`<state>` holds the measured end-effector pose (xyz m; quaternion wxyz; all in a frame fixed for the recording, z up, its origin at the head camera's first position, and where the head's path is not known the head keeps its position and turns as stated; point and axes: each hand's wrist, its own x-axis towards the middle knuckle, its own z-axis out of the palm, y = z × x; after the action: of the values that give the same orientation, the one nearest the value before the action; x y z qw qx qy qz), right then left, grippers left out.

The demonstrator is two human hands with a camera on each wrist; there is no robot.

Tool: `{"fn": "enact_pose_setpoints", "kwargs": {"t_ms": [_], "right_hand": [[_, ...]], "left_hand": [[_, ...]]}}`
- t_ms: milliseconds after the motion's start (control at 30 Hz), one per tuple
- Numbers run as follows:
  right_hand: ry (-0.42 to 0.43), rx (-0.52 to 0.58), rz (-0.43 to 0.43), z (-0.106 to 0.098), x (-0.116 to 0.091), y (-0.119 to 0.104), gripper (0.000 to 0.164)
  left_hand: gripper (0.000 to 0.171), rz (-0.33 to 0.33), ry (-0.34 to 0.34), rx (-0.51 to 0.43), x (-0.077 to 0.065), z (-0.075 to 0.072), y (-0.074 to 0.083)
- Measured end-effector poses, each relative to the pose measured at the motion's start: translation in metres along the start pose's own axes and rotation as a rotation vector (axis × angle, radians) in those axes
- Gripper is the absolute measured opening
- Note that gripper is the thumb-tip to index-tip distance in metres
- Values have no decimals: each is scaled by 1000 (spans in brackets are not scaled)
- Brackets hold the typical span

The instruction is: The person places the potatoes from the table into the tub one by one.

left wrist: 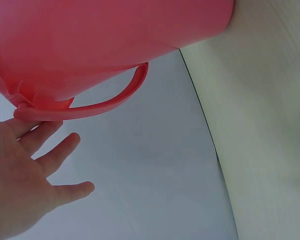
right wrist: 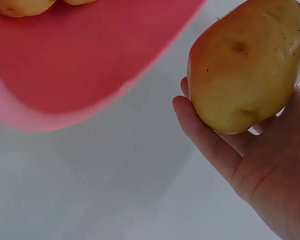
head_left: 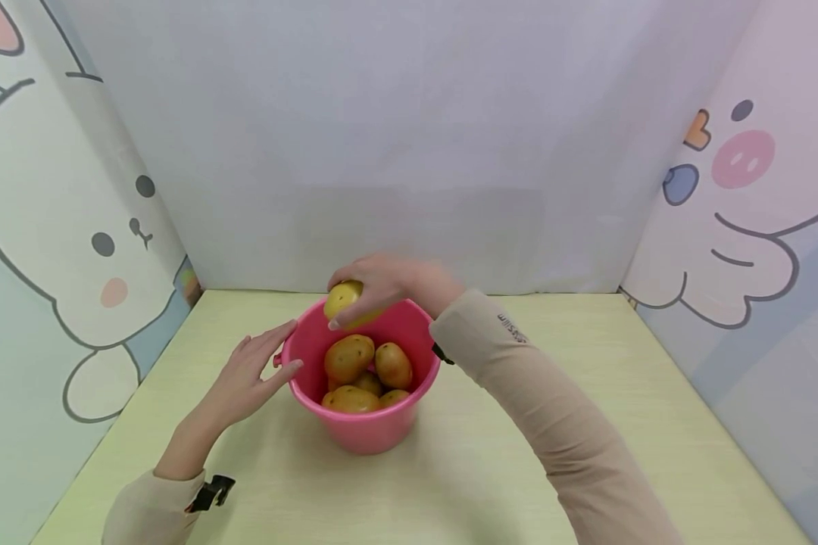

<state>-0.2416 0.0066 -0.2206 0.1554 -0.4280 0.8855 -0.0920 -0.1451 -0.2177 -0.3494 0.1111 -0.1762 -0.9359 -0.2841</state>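
Note:
A pink bucket (head_left: pixel 368 435) stands upright on the table with several potatoes (head_left: pixel 350 359) inside. Above its far rim my right hand (head_left: pixel 382 281) grips one more potato (head_left: pixel 343 298), fingers and thumb curled round it. The right wrist view shows this potato (right wrist: pixel 245 70) large, beside the bucket's rim and apart from it. My left hand (head_left: pixel 248 380) is at the bucket's left rim, fingers spread and mostly straight, the fingertips touching or very near the rim. In the left wrist view the bucket's handle (left wrist: pixel 97 110) hangs down by the left fingers (left wrist: pixel 60 152).
The pale yellow table (head_left: pixel 552 424) reaches back to a plain white wall (head_left: pixel 416 151). Side panels with cartoon animals rise at left (head_left: pixel 75 227) and right (head_left: pixel 757 227). Black straps sit at both wrists.

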Motion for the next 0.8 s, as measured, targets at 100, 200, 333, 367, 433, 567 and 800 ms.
{"fn": "enact_pose_setpoints", "kwargs": {"t_ms": [100,200,333,367,433,567,800], "right_hand": [[-2,5,0,3,5,-1,54],[-9,4,9,6,9,-3,54],[-17,-2,33,9,14,-4,53],[-18,-3,34,10,15,-5,53],[-23,5,32,12,17,-5,52],[-41,39,40,16,20,-6,50],[-59,109,84,21,22,-6,50]], "left_hand": [[63,0,0,0,0,0,0],[63,1,0,1,0,0,1],[64,-2,-4,2,0,0,1],[64,-4,-5,3,0,0,1],[64,-5,-7,4,0,0,0],[64,1,-5,5,0,0,0],[64,9,-1,9,0,0,-1]]}}
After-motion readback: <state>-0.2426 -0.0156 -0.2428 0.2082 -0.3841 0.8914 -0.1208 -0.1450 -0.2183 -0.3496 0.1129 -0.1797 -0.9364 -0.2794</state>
